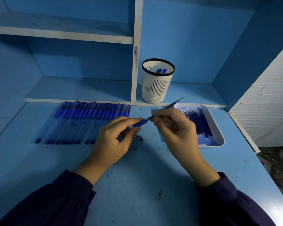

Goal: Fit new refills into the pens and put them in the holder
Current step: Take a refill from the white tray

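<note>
While left hand (111, 142) grips blue plastic pen (138, 123) and right hand (175, 129) pinches thin blue refill (173, 104) toward 2 o'clock, skewing may bend it.

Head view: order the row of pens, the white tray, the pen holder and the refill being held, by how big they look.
1. Row of pens
2. White tray, partly behind the right hand
3. Pen holder, farther off, so unsure against the tray
4. Refill, clearly smallest

A blue desk (137, 185) (ink-specked near its front) sits under white-edged shelves (62, 35), beside a white slatted panel (265, 103).
</note>
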Available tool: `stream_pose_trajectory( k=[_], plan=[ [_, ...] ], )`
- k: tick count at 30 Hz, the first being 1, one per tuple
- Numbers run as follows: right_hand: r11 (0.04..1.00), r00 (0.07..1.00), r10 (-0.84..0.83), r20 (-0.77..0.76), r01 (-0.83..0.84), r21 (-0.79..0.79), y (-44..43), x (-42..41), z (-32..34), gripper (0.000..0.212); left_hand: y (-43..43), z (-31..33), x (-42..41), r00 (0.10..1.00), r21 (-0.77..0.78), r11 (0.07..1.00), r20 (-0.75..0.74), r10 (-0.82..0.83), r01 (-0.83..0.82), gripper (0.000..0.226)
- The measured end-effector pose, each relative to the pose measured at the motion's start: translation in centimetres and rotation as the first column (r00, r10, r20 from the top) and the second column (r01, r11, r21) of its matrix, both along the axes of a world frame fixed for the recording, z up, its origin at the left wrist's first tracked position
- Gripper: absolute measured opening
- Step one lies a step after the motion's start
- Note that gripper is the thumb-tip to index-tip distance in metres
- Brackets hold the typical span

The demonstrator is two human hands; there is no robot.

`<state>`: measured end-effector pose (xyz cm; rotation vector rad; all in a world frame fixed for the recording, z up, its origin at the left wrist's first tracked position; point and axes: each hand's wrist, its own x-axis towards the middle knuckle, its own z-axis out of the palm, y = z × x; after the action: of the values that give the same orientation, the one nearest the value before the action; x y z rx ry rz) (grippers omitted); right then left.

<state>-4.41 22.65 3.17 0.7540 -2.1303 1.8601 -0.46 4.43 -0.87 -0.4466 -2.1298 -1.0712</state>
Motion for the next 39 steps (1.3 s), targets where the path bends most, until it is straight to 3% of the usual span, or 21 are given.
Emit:
stream_pose_trajectory(
  k=[7, 11, 14, 18, 26, 31, 36, 39],
  plan=[
    [0.984, 0.991, -0.123, 0.043, 0.128, -0.123, 0.0, -0.5, -0.1, 0.015, -0.1, -0.2, 0.1, 1.0, -0.003, 1.0, 0.018, 0.006, -0.006, 0.026],
    [0.991, 0.993, -0.071, 0.091, 0.08, -0.104, 0.2, -0.6, 0.0, 0.011, 0.0, -0.2, 0.1, 1.0, 0.001, 1.0, 0.019, 0.022, -0.022, 0.026],
    [0.982, 0.987, -0.048, 0.154, 0.074, -0.174, 0.3, -0.6, 0.2, 0.012, 0.0, -0.1, 0.1, 1.0, -0.001, 1.0, 0.017, 0.025, -0.025, 0.026],
    [0.975, 0.985, -0.095, 0.146, 0.121, -0.185, 0.6, -1.2, 0.2, 0.016, -0.1, -0.1, 0.2, 0.999, -0.012, 0.999, 0.018, 0.03, -0.03, 0.026],
    [0.999, 0.996, 0.045, 0.072, -0.043, -0.024, 0.9, -1.0, 0.3, 0.008, -0.4, -0.1, 0.4, 0.999, 0.013, 1.0, 0.033, 0.018, -0.019, 0.026],
    [0.978, 0.995, 0.092, -0.048, -0.081, 0.193, 0.4, -0.8, -0.1, 0.009, -0.6, -0.1, 0.9, 0.999, -0.035, 0.999, 0.041, 0.031, -0.03, 0.024],
    [0.997, 0.956, 0.062, 0.285, -0.044, -0.069, -0.1, -0.2, 0.2, 0.019, -1.7, 0.1, 0.8, 0.994, 0.001, 0.997, 0.077, 0.072, -0.073, 0.025],
    [0.985, 0.962, 0.056, 0.267, -0.097, 0.143, 0.0, 0.1, -0.9, 0.014, -2.4, -0.1, 0.7, 0.99, 0.037, 0.994, 0.097, 0.099, -0.103, 0.024]
  ],
)
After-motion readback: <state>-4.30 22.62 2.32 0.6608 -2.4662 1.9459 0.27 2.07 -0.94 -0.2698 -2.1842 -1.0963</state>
